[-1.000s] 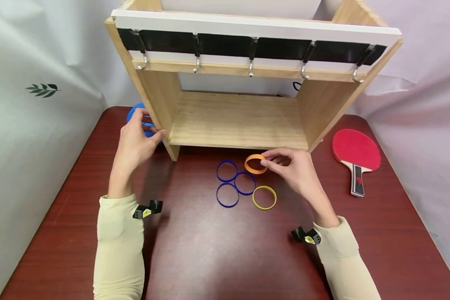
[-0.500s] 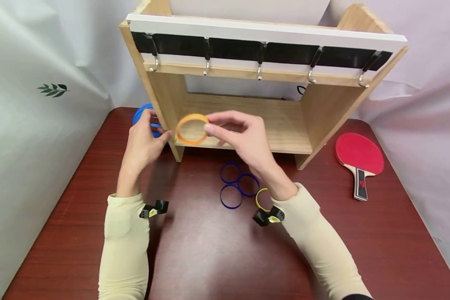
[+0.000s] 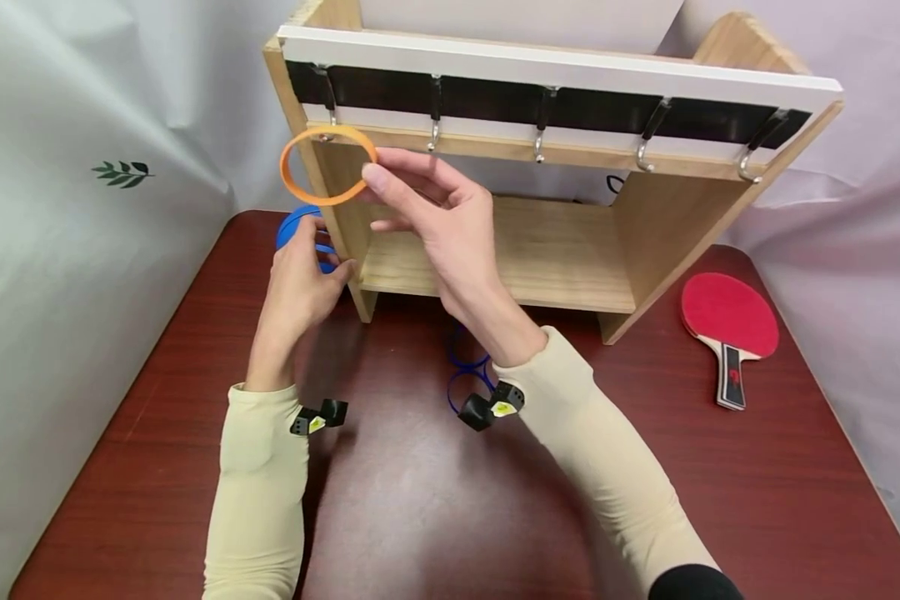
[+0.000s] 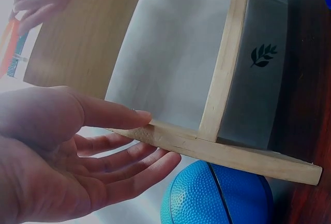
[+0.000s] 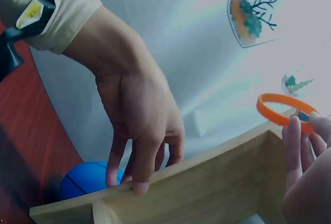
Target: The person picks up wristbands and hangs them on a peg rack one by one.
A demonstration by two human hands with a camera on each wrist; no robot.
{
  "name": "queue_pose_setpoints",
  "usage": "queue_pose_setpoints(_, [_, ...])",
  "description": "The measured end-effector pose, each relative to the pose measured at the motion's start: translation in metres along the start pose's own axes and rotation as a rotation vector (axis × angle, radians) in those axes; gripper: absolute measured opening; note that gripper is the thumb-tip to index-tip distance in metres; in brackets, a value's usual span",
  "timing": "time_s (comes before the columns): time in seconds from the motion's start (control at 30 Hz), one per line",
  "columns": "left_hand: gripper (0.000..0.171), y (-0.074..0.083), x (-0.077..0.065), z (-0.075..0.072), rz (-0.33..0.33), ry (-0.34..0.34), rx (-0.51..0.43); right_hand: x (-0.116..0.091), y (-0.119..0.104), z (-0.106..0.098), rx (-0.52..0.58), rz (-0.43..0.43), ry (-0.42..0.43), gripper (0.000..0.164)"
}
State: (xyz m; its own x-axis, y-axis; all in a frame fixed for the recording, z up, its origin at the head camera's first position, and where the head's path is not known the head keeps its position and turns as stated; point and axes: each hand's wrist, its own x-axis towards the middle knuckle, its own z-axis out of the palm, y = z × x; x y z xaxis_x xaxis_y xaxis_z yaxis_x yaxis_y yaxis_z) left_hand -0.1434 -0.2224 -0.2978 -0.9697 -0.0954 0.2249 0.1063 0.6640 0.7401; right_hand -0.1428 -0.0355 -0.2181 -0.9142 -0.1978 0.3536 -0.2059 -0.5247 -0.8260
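My right hand point(image 3: 457, 233) pinches an orange silicone wristband point(image 3: 321, 201) between thumb and fingertips. In the head view the raised band overlaps the leftmost metal hook point(image 3: 326, 87) on the wooden shelf's front rail. My left hand point(image 3: 300, 279) holds the shelf's left side panel point(image 4: 243, 159), thumb on its edge and fingers on the outer side. Behind those fingers, low by the panel, sits a small blue basketball point(image 4: 194, 195). Blue wristbands point(image 3: 468, 366) lie on the table, partly covered by my right wrist and its camera.
Several more hooks, including the middle hook point(image 3: 540, 125), line the black-and-white rail. A red table tennis paddle point(image 3: 729, 315) lies on the table right of the shelf. White cloth point(image 3: 82, 267) hangs around the table's sides.
My right hand has lifted the orange wristband off the table and carried it up and left to the leftmost hook. My left hand stays on the panel. The yellow band is now hidden.
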Motion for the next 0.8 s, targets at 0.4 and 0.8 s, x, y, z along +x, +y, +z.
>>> queue_pose_setpoints(0.4, [0.052, 0.001, 0.0, 0.002, 0.0, 0.008, 0.014, 0.003, 0.008, -0.01, -0.075, -0.018, -0.012, 0.019])
queue_pose_setpoints(0.8, [0.051, 0.002, 0.0, 0.003, -0.001, 0.012, 0.022, -0.036, -0.029, -0.099, -0.536, 0.055, -0.181, 0.014])
